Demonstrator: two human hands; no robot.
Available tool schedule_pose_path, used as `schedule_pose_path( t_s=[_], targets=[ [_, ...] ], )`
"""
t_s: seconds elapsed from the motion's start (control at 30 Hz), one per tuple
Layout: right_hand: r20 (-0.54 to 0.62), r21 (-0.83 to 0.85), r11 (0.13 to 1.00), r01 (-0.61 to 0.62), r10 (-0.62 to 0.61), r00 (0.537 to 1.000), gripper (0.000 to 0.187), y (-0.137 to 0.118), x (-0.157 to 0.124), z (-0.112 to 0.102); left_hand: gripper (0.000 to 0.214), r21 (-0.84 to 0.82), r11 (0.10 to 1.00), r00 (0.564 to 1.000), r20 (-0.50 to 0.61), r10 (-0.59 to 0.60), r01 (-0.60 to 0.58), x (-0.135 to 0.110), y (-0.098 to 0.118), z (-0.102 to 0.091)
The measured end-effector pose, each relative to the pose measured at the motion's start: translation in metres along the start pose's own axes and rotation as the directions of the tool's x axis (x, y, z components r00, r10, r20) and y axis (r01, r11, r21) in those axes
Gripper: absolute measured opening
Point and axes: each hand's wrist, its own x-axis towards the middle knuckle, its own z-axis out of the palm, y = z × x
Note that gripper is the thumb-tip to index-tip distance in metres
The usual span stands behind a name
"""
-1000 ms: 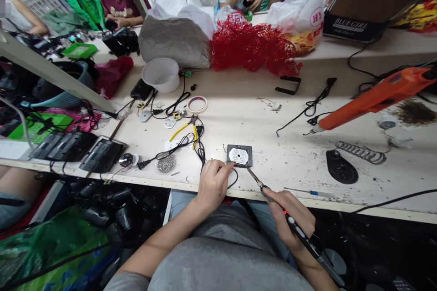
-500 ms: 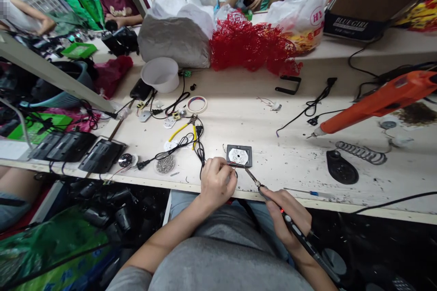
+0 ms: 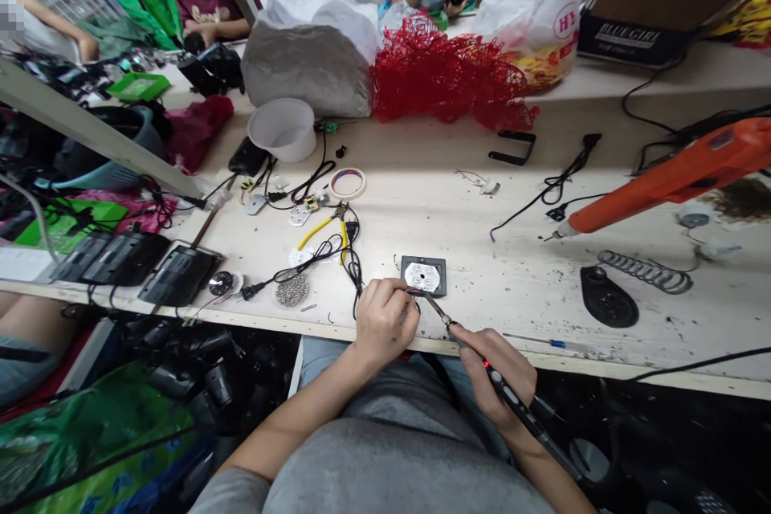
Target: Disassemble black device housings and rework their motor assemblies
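My right hand [image 3: 497,373] grips a black soldering iron [image 3: 530,422] with a small red light on its handle. The iron's tip points up and left, to the near edge of a dark rectangular housing [image 3: 442,267] with a white LED board [image 3: 422,277] in it. Beside that edge, my left hand [image 3: 387,320] is closed in a pinch. What its fingertips hold is too small to make out; thin wire seems to be there. Left of it lie a black power cord [image 3: 355,269] and yellow-handled cutters [image 3: 342,229].
An orange electric screwdriver [image 3: 662,181] hangs over the right side, above a spring [image 3: 647,273] and black cover [image 3: 608,297]. Left are a dish of screws [image 3: 291,289], tape roll [image 3: 348,184], and white bowl [image 3: 282,132]. Red netting [image 3: 446,76] lies behind; co-workers sit beyond.
My right hand has moved slightly left, bringing the soldering iron's tip closer to my left fingertips at the housing's edge. The left hand has barely moved.
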Motion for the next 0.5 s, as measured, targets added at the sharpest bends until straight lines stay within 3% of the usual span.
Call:
schedule_pose_path(
  t_s=[0.2,0.3,0.5],
  targets=[
    [-0.028,0.009,0.999,-0.032,0.033,0.999,0.031,-0.0008,0.0,0.0039,0.012,-0.004,1.0,1.0,-0.004,0.003,-0.003,0.0005,-0.0003,-0.0002],
    [0.006,-0.003,1.0,-0.001,0.001,1.0,0.034,0.0007,0.0019,0.0042,0.012,-0.011,1.0,1.0,-0.006,0.006,-0.006,0.0007,-0.0004,-0.0008],
    [-0.057,0.01,0.998,0.063,-0.062,0.996,0.033,0.0079,0.0014,0.0094,0.012,-0.009,1.0,1.0,0.002,0.005,-0.005,0.0001,-0.001,-0.0007]
  ],
)
